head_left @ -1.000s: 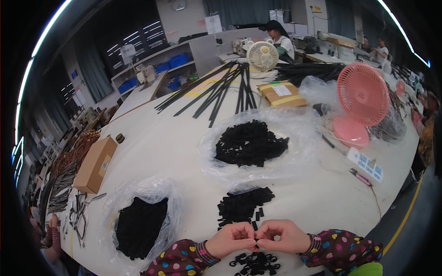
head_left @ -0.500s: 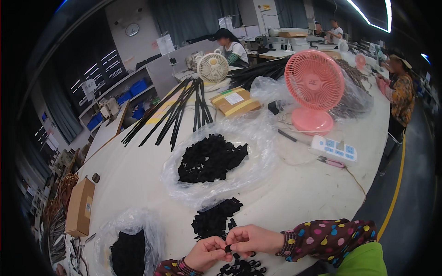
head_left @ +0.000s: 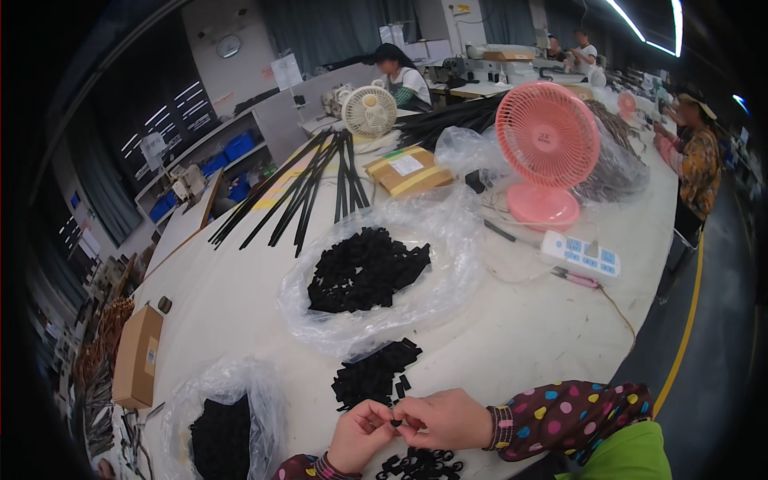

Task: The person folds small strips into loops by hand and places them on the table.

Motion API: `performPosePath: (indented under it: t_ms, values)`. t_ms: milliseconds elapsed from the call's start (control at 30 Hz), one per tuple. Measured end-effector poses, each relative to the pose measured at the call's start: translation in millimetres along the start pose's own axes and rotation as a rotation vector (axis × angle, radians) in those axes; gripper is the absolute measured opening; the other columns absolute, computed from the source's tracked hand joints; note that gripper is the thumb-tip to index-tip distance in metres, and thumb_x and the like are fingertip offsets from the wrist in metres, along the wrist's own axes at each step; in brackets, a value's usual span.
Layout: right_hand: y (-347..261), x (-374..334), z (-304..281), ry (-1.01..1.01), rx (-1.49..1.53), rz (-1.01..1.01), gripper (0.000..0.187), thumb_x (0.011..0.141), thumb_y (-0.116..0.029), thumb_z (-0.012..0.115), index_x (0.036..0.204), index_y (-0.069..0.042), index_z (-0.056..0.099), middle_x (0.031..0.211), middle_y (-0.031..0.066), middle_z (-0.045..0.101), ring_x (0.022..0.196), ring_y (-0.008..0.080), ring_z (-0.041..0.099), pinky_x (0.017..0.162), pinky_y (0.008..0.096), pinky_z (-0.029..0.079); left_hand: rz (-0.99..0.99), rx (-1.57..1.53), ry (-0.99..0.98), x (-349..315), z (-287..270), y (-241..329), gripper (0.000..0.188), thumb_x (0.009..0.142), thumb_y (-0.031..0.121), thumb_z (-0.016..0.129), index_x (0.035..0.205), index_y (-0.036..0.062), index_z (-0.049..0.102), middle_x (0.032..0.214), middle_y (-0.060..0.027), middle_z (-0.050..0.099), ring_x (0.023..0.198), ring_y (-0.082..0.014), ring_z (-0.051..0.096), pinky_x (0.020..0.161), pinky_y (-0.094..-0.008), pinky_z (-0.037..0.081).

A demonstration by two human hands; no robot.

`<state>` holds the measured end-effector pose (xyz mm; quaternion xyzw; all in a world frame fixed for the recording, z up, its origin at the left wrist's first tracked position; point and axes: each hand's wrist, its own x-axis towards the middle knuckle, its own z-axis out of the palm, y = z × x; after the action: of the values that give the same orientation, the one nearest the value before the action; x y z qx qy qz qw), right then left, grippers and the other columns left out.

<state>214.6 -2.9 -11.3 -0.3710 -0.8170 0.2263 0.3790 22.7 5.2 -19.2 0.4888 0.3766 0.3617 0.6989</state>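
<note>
Close together at the lower middle, my left hand (head_left: pixel 359 438) and my right hand (head_left: pixel 450 421) pinch one small black piece (head_left: pixel 396 422) between their fingertips. Its exact kind is too small to make out. Just beneath my hands lies a heap of small black rings (head_left: pixel 422 462), partly covered by my right hand. Beyond my fingers is a loose pile of short black strip pieces (head_left: pixel 372 374). Farther back, an opened clear plastic bag (head_left: pixel 456 276) holds a bigger heap of black pieces (head_left: pixel 364 270). Another clear bag (head_left: pixel 268 400), left of my left hand, contains more black pieces (head_left: pixel 222 440).
A pink fan (head_left: pixel 546 144), a white power strip (head_left: pixel 580 256) and pink-handled snips (head_left: pixel 578 278) stand to the right. Long black strips (head_left: pixel 308 192), a taped package (head_left: pixel 408 170) and a white fan (head_left: pixel 369 112) lie farther back. A cardboard box (head_left: pixel 138 358) is at left. Other people work beyond.
My left hand has risen slightly, and its fingers curl more around the small black piece. My right hand has shifted a little, still pinching. The view has tilted slightly.
</note>
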Motion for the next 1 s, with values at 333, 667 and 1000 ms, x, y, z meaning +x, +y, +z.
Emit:
performPosePath:
  t_ms: [333, 667, 1000]
  values:
    - [16, 3, 4, -0.115, 0.368, 0.248, 0.018, 0.083, -0.021, 0.060, 0.095, -0.009, 0.054, 0.063, -0.0015, 0.058, 0.054, 0.0103, 0.057, 0.049, 0.0249, 0.043, 0.059, 0.111, 0.041, -1, 5, 6, 0.016, 0.077, -0.004, 0.059, 0.090, -0.0002, 0.050, 0.089, -0.0073, 0.057, 0.079, -0.0129, 0.058, 0.072, -0.0244, 0.049]
    - [5, 6, 1, -0.296, 1.365, 0.690, 0.013, 0.089, -0.017, 0.053, 0.095, -0.006, 0.054, 0.075, -0.0011, 0.057, 0.063, 0.0058, 0.055, 0.054, 0.0196, 0.041, 0.255, 0.031, -0.075, -3, -4, -1, 0.016, 0.077, 0.000, 0.062, 0.087, -0.0005, 0.050, 0.090, -0.0103, 0.056, 0.081, -0.0159, 0.057, 0.075, -0.0274, 0.049]
    - [-4, -1, 7, 0.075, 0.271, 0.175, 0.017, 0.077, -0.016, 0.066, 0.087, -0.008, 0.055, 0.066, 0.0009, 0.060, 0.057, 0.0129, 0.060, 0.053, 0.0232, 0.046, 0.209, 0.077, 0.124, -1, 9, 4, 0.016, 0.076, -0.003, 0.060, 0.086, 0.0012, 0.049, 0.089, -0.0076, 0.055, 0.082, -0.0116, 0.054, 0.074, -0.0246, 0.046]
